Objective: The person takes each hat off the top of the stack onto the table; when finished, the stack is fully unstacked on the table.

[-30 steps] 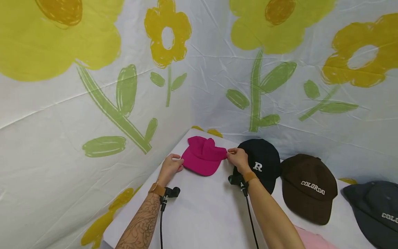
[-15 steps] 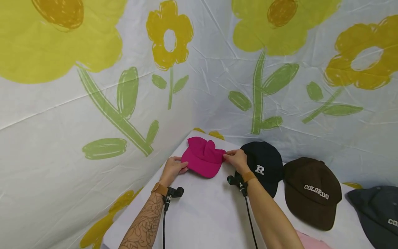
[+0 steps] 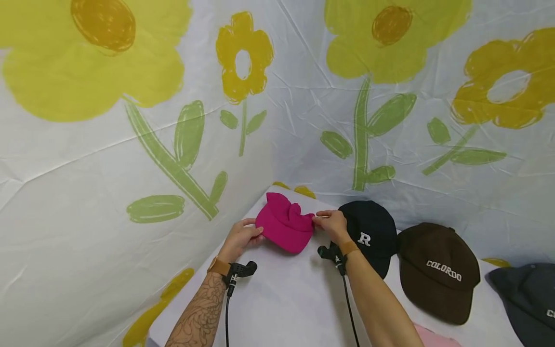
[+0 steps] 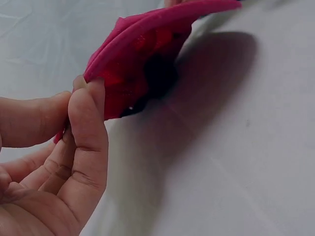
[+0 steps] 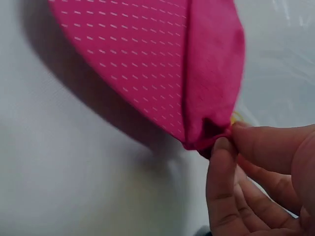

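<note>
A bright pink cap with a stitched brim is near the far corner of the white table, its soft crown caved in. My left hand pinches its left edge between thumb and fingers. At the opposite side, my right hand pinches the edge where brim and crown meet. In the left wrist view, the cap's dark inside shows and its shadow falls on the tabletop below. The right wrist view shows rows of light stitches on the brim, with thumb and fingertip gripping the corner.
Right of the pink cap stand a black cap marked R, a brown cap and a dark grey cap. Something light pink lies at the bottom. A flower-printed cloth hangs behind the white table.
The left hand has shifted its hold slightly along the pink cap's edge. The cap has tilted a little, its right side drawn in and crown more crumpled. The head view has shifted slightly.
</note>
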The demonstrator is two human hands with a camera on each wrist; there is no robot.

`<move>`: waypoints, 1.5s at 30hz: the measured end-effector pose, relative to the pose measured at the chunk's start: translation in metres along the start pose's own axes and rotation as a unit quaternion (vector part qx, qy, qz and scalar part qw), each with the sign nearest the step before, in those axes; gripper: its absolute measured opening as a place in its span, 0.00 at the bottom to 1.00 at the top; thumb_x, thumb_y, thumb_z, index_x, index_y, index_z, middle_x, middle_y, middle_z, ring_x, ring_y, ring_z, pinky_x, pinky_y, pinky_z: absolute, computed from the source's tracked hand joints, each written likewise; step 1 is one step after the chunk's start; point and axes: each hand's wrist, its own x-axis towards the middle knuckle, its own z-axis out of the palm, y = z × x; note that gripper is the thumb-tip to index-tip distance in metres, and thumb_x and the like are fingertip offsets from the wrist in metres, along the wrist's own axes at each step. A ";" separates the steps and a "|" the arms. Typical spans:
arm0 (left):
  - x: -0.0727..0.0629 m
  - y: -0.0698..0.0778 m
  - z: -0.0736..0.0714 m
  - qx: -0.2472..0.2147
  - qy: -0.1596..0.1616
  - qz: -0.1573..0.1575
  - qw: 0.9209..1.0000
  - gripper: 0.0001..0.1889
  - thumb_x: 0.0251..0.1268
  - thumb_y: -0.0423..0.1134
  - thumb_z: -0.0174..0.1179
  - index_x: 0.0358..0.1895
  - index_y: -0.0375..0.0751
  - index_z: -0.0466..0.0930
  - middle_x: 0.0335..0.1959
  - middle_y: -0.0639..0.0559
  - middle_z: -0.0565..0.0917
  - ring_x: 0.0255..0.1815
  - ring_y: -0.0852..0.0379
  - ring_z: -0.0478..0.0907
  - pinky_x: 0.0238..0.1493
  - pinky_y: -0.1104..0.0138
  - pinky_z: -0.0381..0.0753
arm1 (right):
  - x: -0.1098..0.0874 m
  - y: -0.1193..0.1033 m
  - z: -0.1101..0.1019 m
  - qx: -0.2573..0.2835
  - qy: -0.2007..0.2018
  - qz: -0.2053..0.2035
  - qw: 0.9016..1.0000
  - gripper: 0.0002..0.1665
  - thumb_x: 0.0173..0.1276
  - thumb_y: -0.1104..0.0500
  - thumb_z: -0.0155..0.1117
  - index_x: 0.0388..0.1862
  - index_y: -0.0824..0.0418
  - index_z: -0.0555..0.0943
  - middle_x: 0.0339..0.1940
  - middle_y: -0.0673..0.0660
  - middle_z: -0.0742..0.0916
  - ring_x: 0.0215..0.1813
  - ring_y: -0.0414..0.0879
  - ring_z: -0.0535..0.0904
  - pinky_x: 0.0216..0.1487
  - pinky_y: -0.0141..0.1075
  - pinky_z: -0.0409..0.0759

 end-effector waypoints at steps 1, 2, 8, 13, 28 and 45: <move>-0.001 0.001 0.000 0.000 -0.006 0.004 1.000 0.27 0.68 0.29 0.64 0.68 0.32 0.69 0.32 0.47 0.84 0.31 0.56 0.84 0.47 0.62 0.87 | -0.001 -0.003 -0.003 0.010 -0.001 0.001 1.000 0.19 0.71 0.57 0.68 0.56 0.66 0.84 0.48 0.64 0.90 0.42 0.48 0.88 0.48 0.34 0.87; -0.002 0.002 -0.001 -0.001 -0.011 0.006 1.000 0.27 0.68 0.30 0.64 0.68 0.33 0.69 0.32 0.47 0.84 0.32 0.55 0.85 0.49 0.60 0.87 | -0.003 -0.006 -0.006 0.019 -0.002 -0.002 1.000 0.18 0.71 0.58 0.68 0.56 0.67 0.84 0.49 0.64 0.89 0.41 0.47 0.88 0.48 0.33 0.87; -0.007 0.009 -0.004 -0.005 -0.053 0.017 0.998 0.25 0.68 0.30 0.64 0.65 0.39 0.66 0.30 0.49 0.84 0.33 0.53 0.87 0.48 0.61 0.87 | -0.014 -0.025 -0.034 0.036 0.001 -0.042 0.998 0.18 0.73 0.59 0.65 0.58 0.66 0.84 0.51 0.65 0.89 0.45 0.48 0.87 0.45 0.32 0.87; -0.013 0.014 0.006 -0.011 -0.093 0.007 0.996 0.21 0.67 0.28 0.65 0.58 0.41 0.67 0.30 0.47 0.86 0.34 0.52 0.88 0.47 0.62 0.88 | -0.027 -0.041 -0.062 0.080 -0.017 -0.078 0.994 0.20 0.74 0.62 0.63 0.61 0.70 0.81 0.55 0.71 0.85 0.46 0.46 0.88 0.54 0.41 0.86; -0.058 0.025 0.046 0.037 -0.217 0.029 0.975 0.12 0.70 0.35 0.63 0.48 0.36 0.70 0.32 0.43 0.89 0.36 0.49 0.90 0.46 0.63 0.88 | -0.094 -0.044 -0.137 0.060 -0.008 -0.120 0.991 0.21 0.75 0.63 0.62 0.62 0.73 0.78 0.56 0.71 0.84 0.42 0.38 0.89 0.51 0.36 0.86; -0.120 -0.002 0.041 0.075 -0.299 0.003 0.951 0.11 0.69 0.33 0.64 0.44 0.34 0.71 0.34 0.39 0.90 0.34 0.50 0.90 0.42 0.63 0.89 | -0.180 -0.014 -0.149 -0.022 0.002 -0.086 0.996 0.19 0.71 0.59 0.68 0.57 0.68 0.83 0.48 0.65 0.89 0.43 0.48 0.91 0.46 0.34 0.87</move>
